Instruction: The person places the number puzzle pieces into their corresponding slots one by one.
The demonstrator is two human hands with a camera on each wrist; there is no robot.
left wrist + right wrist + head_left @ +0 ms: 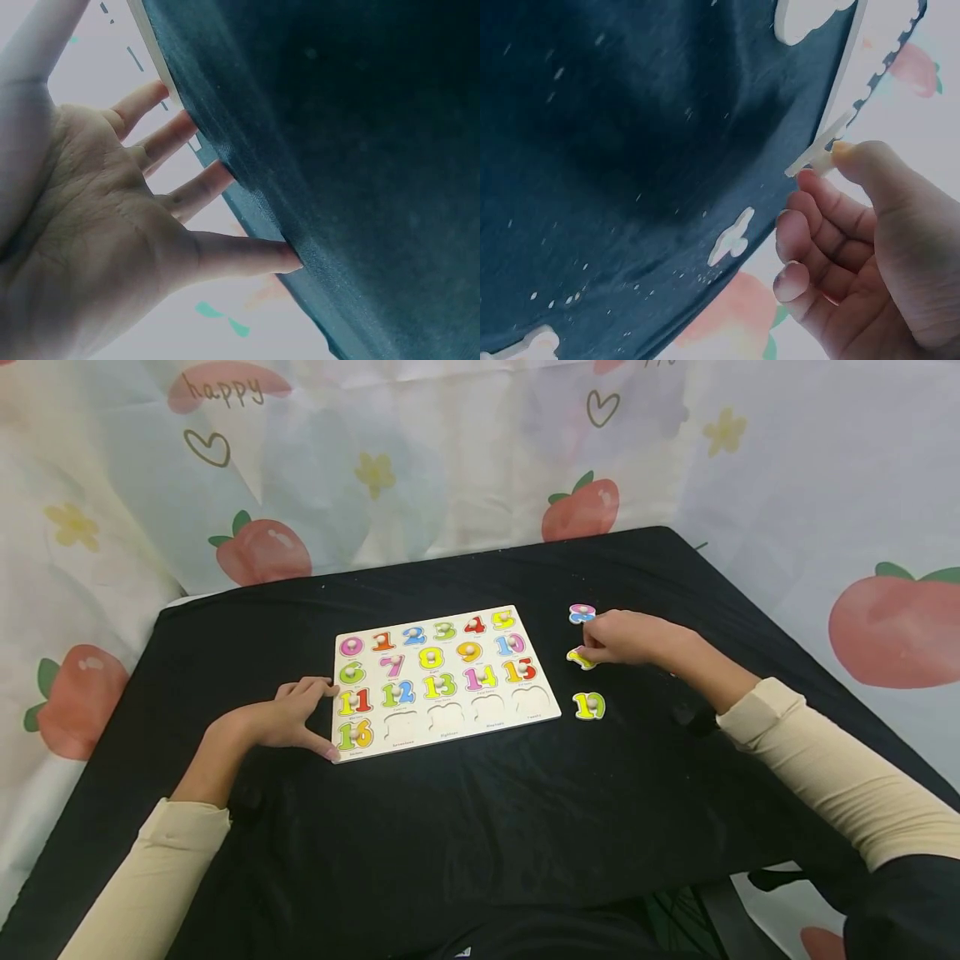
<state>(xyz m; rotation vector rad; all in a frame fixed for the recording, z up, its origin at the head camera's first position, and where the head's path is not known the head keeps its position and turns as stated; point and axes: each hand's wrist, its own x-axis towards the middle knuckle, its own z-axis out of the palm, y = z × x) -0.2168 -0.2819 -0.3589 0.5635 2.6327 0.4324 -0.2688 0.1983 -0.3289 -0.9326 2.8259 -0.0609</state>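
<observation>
A wooden number puzzle board [442, 681] lies on the black cloth, its knobbed number pieces seated in most recesses. Several recesses in its front row are bare. Against the board's left edge rests my left hand [288, 718], thumb at the near corner, fingers spread. My right hand [626, 637], to the right of the board, pinches a number puzzle piece [821, 146] between thumb and index finger. A yellow piece [580, 658] shows partly beside the thumb. Beyond it lies a pink and blue piece [581, 612]; nearer is a yellow-green piece [589, 706].
The black tablecloth [465, 835] covers the table. A fabric backdrop [450, 460] with printed fruit hangs behind and at both sides. In the right wrist view, another loose piece [731, 236] lies on the cloth, knob showing.
</observation>
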